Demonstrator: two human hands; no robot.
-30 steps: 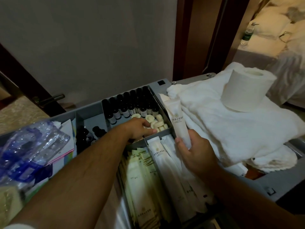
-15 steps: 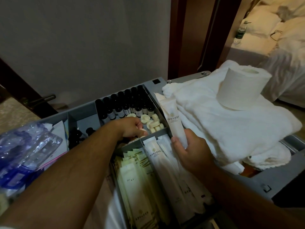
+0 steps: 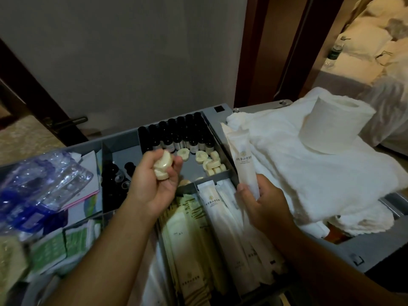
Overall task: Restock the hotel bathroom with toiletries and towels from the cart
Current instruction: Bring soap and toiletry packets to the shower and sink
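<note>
Head cam shows the left hand (image 3: 157, 184) with its grip clenched on small round soaps (image 3: 163, 165) just above the cart tray (image 3: 123, 141), and the right hand (image 3: 262, 204) grasping a raised white sachet (image 3: 242, 160), probably gathering one bathroom load.

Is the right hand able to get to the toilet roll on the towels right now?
Probably, for reach: the toilet roll stands uncovered on the towels, beyond the right hand with nothing between. But that hand grips a white packet, so grasping it looks awkward.
</note>
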